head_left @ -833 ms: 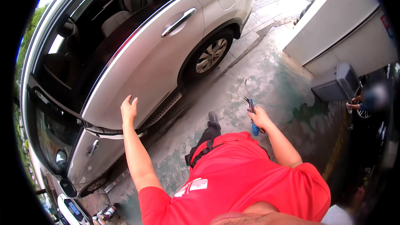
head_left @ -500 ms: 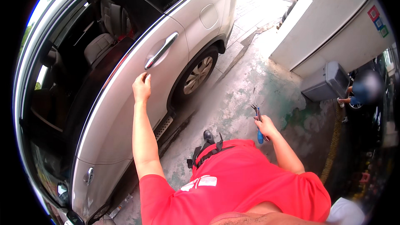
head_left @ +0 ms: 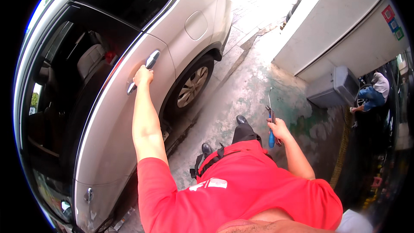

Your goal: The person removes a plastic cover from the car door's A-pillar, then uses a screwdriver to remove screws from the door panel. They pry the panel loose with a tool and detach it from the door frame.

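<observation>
My left hand (head_left: 142, 76) is closed around the chrome door handle (head_left: 152, 60) on the rear door of a light-coloured car (head_left: 116, 125). Its fingers cover the middle of the handle, and both ends stick out past them. Over on the right, away from the car, my right hand (head_left: 280, 130) is closed on a blue-handled hook tool (head_left: 271, 140) with a thin metal shank bent at the tip. A second, dark-handled tool that looks like pliers (head_left: 270, 113) is held in the same fist, partly hidden by the fingers.
The rear wheel (head_left: 192, 87) stands just beyond the door. A grey bin (head_left: 333, 87) is by the white wall panel (head_left: 327, 26) at the right. Further right a person (head_left: 373, 92) crouches near another wheel. Worn concrete floor (head_left: 241, 99) lies between car and bin.
My left hand has moved from just below the handle onto it and closed around it. I have stepped forward along the car. The tools stay in my right hand.
</observation>
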Demonstrator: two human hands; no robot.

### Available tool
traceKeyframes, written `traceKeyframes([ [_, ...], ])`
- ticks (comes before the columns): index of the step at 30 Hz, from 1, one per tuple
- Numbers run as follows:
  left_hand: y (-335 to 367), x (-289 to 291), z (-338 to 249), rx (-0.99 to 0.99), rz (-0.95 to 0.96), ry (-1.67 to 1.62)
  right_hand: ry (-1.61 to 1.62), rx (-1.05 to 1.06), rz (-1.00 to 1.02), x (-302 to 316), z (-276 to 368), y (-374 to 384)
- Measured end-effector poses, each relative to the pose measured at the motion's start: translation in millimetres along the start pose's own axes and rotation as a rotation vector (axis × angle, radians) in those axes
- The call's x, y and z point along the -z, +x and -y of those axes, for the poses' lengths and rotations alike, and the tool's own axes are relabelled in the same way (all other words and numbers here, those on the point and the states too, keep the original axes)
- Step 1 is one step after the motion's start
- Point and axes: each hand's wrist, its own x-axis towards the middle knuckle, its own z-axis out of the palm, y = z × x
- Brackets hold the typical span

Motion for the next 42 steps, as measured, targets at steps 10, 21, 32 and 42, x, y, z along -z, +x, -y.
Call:
traceKeyframes([
  [10, -214, -25, -64, -0.036, -0.088, -0.126, -0.277, 0.164, 0.304, 71, 48, 242],
  [21, -695, -72, -15, 0.954, -0.137, -0.462, -0.74, 0.717, 0.903, -77, 175, 322],
  [32, -672, -7, -80, 1.419, -1.343, -0.045, -0.758, 0.751, 1.397, -290, 214, 238],
  [42, -674, -13, 24, 1.407, -1.565, 0.323, -0.777, 0.656, 1.494, -468, 255, 201],
])
